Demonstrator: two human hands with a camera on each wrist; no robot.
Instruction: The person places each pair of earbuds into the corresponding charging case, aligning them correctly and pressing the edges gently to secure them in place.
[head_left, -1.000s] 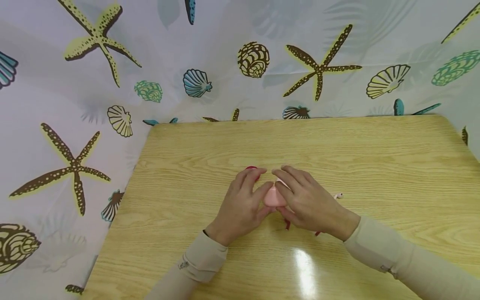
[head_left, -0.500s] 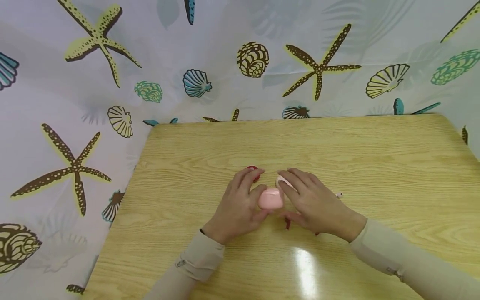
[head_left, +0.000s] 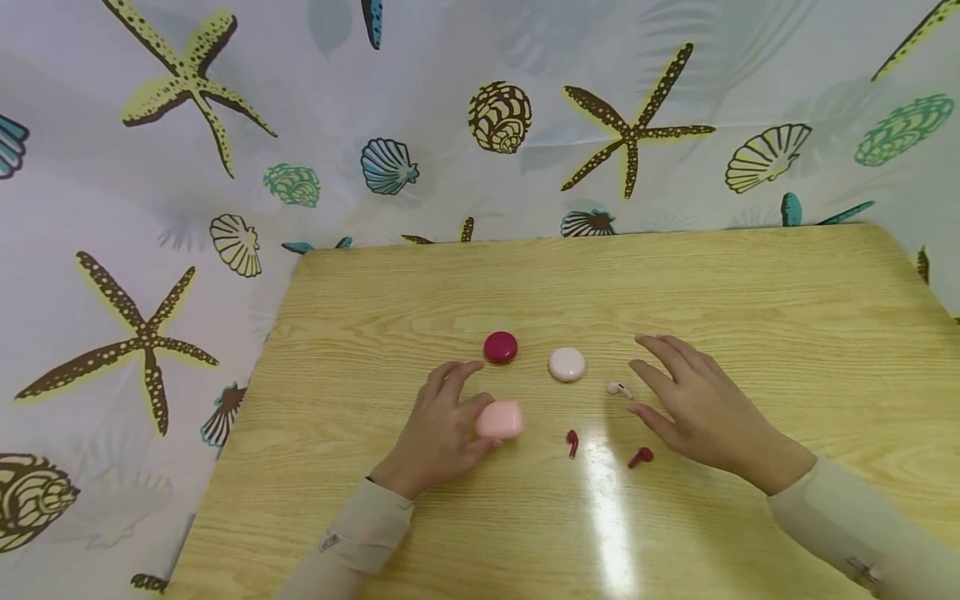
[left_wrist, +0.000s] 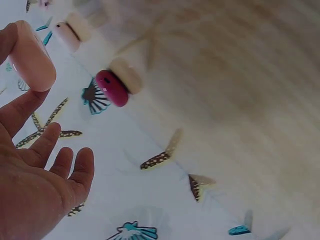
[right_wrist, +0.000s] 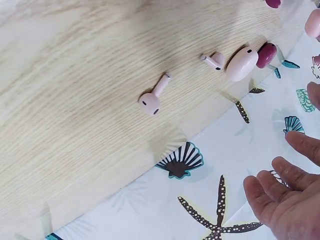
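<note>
1. Change of position. Half a second earlier, the two hands met around the pink case (head_left: 501, 420); now they stand well apart, and the pale case (head_left: 567, 364) between them lies uncovered. By this reading, the work in hand has passed to one side, leaving the other free.
2. Left hand (head_left: 444, 429). The grip is nearly drawn together: thumb and forefinger pinch the pink case at its edges, the remaining fingers spread. Whether the case touches the counter (head_left: 390, 308) cannot be told.
3. Right hand (head_left: 708, 408). The grip is wide and holds nothing, its fingertips near a pale earbud (head_left: 618, 388); a second pale earbud (right_wrist: 150, 102) shows in the right wrist view.
4. Shapes. The pink case is a smooth, glossy block with rounded corners; the pale case and the magenta case (head_left: 500, 347) are pebble-like. Two dark red earbuds (head_left: 572, 442) (head_left: 641, 457) have bulbous heads and slim stems.
5. Surfaces. The counter bears wavy, yellowish wood grain; the cloth (head_left: 337, 83) behind is printed with shells and starfish.
</note>
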